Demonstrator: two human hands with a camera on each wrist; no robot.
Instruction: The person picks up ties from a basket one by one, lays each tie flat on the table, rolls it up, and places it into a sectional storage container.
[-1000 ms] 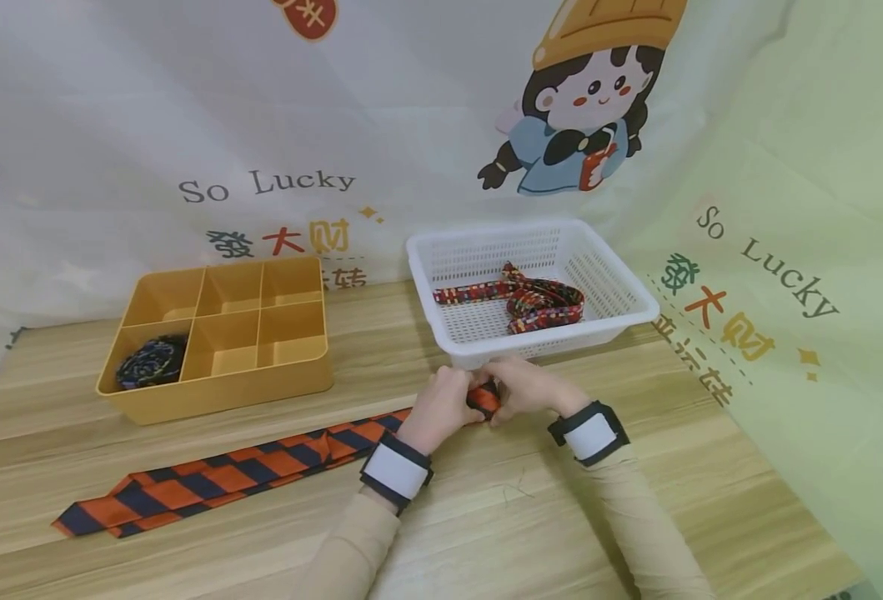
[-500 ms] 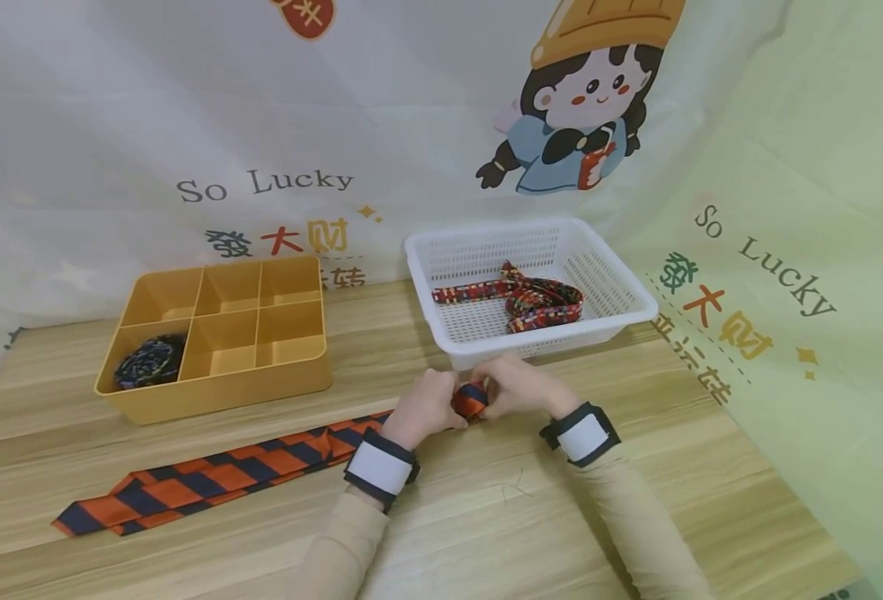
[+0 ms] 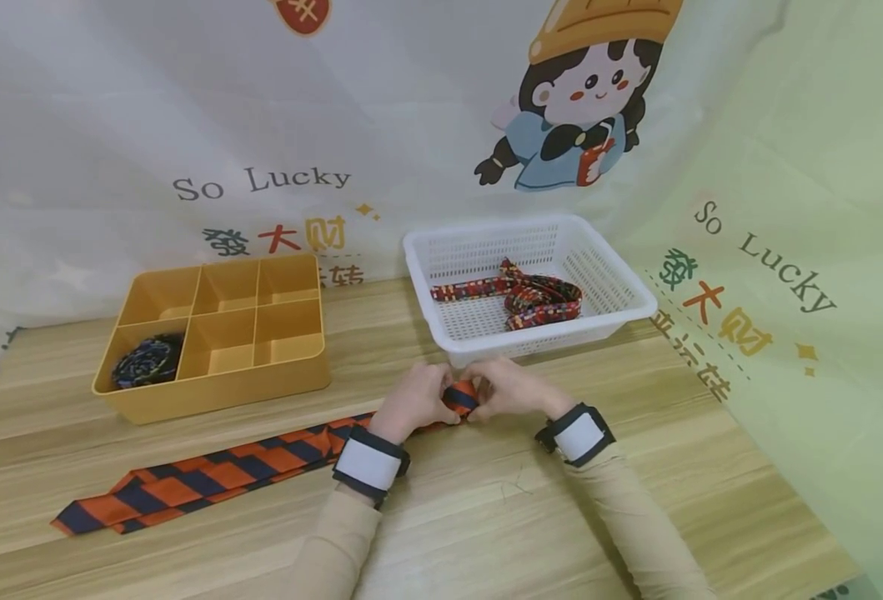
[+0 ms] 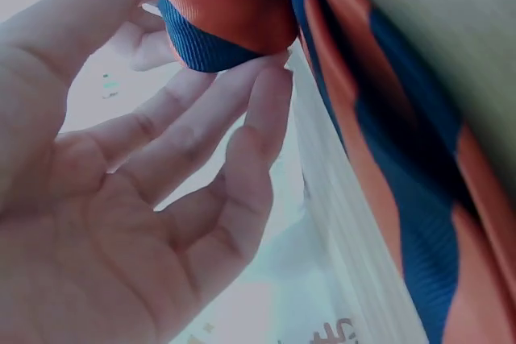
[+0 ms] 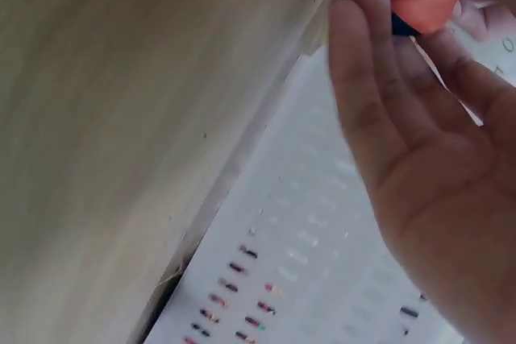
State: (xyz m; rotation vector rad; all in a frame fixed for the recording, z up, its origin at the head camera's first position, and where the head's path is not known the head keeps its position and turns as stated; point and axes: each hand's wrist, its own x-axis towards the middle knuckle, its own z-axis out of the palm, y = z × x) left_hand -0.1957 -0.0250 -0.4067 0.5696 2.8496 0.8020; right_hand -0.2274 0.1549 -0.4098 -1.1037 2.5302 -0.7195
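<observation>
Currently, clock positions are read from the roll in the head view.

Striped tie, one: orange and navy; one end wound into that roll, the flat length reaching out between eight and nine o'clock on the bench.
Left hand: fingers and thumb clamped on the roll from nine o'clock.
Right hand: likewise, from three o'clock.
Yellow box: between nine and ten o'clock; dark patterned roll inside, at the box's eight o'clock corner.
White basket: one o'clock, holding a red patterned tie, loosely coiled.

Progress, as judged: dark piece finished; striped piece part-wound, most of it flat; red piece not neatly wound.

Edges and room: basket rim just beside the right hand, contact uncertain; bench edge well apart, between three and four; widest working room towards six.
</observation>
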